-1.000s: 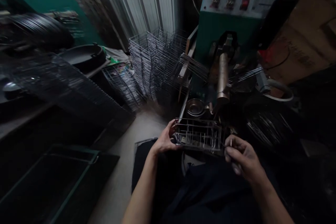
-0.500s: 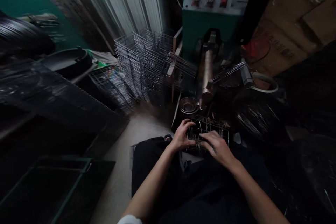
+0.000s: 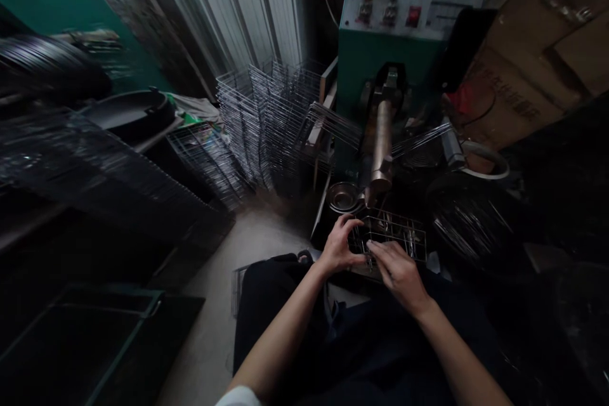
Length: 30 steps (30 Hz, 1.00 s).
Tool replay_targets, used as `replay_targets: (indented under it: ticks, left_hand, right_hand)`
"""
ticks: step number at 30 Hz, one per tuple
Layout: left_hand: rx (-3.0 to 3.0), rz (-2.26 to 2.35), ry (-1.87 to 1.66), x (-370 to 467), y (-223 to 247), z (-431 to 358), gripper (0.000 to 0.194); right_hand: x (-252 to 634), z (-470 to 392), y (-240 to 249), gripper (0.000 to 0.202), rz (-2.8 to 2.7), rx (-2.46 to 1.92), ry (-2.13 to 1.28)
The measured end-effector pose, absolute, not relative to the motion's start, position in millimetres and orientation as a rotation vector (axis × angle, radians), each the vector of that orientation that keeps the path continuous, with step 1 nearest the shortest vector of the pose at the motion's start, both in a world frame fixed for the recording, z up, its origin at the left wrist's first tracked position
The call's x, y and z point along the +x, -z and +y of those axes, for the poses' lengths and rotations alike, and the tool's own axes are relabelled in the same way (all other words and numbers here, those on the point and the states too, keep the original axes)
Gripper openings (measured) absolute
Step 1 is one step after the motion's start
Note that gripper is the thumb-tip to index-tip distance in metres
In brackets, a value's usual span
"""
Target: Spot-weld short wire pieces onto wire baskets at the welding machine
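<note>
A small wire basket (image 3: pixel 406 235) of thin metal rods lies above my lap, below the copper-coloured electrode arm (image 3: pixel 382 146) of a green machine. My left hand (image 3: pixel 339 246) grips the basket's left end, its thumb on the near side and its fingers curled over the far side. Over the basket's near side, my right hand (image 3: pixel 396 266) has its fingers pressed together, with the tips close to the left thumb. Whatever sits between those fingertips is too dark and small to make out. The electrode tip stands just beyond the basket.
Stacked wire racks (image 3: pixel 266 120) stand left of the green machine (image 3: pixel 366 51), which shows a lit red lamp. A small round metal dish (image 3: pixel 343 195) sits beside the electrode. At right are a dark container of thin rods (image 3: pixel 471 222) and cardboard boxes (image 3: pixel 514 82).
The view has shifted, so the machine appears lower and slightly right. Both hands and the basket have moved a little toward the electrode. My right fingers have drawn closer together.
</note>
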<state>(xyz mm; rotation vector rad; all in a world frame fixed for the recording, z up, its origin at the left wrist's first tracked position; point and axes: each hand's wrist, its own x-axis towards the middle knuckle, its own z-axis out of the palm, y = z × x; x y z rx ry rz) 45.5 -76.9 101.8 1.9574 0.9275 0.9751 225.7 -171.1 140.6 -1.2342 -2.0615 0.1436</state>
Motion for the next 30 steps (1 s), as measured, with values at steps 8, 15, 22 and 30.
replay_targets:
  ticks: [8, 15, 22, 30]
  left_hand:
    - [1.884, 0.857, -1.052, 56, -91, -60, 0.076]
    - [1.821, 0.839, -1.081, 59, -88, -56, 0.075]
    - [1.803, 0.835, -1.108, 59, -94, -60, 0.071]
    - [1.819, 0.862, -1.081, 58, -106, -34, 0.071]
  right_hand:
    - [229, -155, -148, 0.045, -2.113, -1.258, -0.097]
    - [231, -147, -152, 0.043, -2.138, -1.240, -0.104]
    - [228, -146, -155, 0.039, -2.058, -1.282, -0.155]
    - [223, -123, -158, 0.034, -1.975, -1.354, -0.170]
